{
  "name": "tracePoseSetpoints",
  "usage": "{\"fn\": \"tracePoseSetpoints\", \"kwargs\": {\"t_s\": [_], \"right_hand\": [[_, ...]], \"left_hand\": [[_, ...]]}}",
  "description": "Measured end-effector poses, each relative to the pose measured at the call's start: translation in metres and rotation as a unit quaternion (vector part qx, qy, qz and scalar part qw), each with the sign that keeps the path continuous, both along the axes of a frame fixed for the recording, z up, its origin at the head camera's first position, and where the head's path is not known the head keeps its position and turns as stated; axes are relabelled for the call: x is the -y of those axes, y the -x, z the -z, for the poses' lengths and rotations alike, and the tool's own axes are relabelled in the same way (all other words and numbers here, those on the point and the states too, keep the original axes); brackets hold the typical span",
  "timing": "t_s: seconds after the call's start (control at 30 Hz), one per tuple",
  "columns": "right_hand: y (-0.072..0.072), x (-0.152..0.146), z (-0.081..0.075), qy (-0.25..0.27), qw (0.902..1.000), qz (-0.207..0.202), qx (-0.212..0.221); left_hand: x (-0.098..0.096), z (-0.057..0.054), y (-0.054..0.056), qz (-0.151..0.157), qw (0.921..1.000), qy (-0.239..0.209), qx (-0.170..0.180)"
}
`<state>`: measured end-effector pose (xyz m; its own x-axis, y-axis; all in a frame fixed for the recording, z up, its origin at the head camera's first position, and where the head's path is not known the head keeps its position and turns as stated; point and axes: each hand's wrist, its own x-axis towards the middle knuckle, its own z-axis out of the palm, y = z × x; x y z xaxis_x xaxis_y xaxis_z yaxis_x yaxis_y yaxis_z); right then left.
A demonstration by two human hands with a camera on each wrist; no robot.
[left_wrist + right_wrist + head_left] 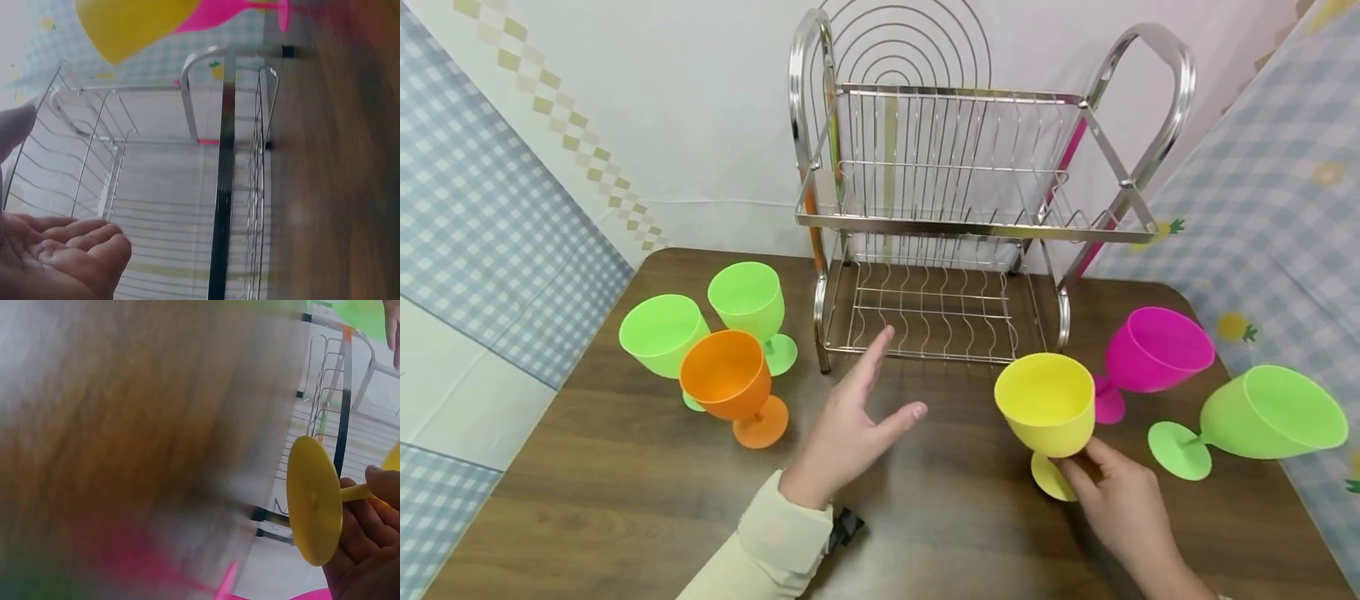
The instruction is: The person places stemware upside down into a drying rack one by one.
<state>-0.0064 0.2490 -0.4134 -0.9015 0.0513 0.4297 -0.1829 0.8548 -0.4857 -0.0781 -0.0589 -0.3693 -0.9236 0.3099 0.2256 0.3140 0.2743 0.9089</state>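
Okay, I'm holding the yellow cup [1048, 412] by the stem [355, 492] with the right hand [1123, 504], beside the pink cup [1150, 365]; left hand [841, 433]'s wide, empty. I'd pinch snugly, cup upright.

The left hand [846, 429] is bare beyond a pale cream sleeve [737, 571] with a wide, creased cuff [786, 523] and a small black piece [846, 528] jutting out beside it.

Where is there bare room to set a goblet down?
The table is bare between the left hand and the held yellow goblet, and in front of the orange goblet, left of the sleeve. So is the lower rack tier. Crowded: left, two green goblets behind the orange one; right, a pink goblet beside a green goblet.
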Motion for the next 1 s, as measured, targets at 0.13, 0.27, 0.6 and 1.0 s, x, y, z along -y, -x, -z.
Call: {"fn": "tracePoseSetpoints", "kwargs": {"t_s": [0.13, 0.27, 0.6, 1.0], "right_hand": [[0.001, 0.000, -0.005, -0.054, 0.9970, -0.048, -0.030], [0.003, 0.001, -0.010, -0.100, 0.9894, -0.089, -0.056], [0.005, 0.006, -0.020, -0.176, 0.9710, -0.147, -0.068], [0.003, 0.009, -0.029, -0.207, 0.9579, -0.163, -0.114]], "left_hand": [[-0.005, 0.001, -0.001, 0.041, 0.9987, 0.002, 0.032], [-0.009, 0.001, -0.003, 0.074, 0.9957, 0.014, 0.054], [-0.015, 0.002, -0.009, 0.114, 0.9860, 0.085, 0.086], [-0.024, 0.005, -0.015, 0.171, 0.9786, 0.048, 0.104]]}}
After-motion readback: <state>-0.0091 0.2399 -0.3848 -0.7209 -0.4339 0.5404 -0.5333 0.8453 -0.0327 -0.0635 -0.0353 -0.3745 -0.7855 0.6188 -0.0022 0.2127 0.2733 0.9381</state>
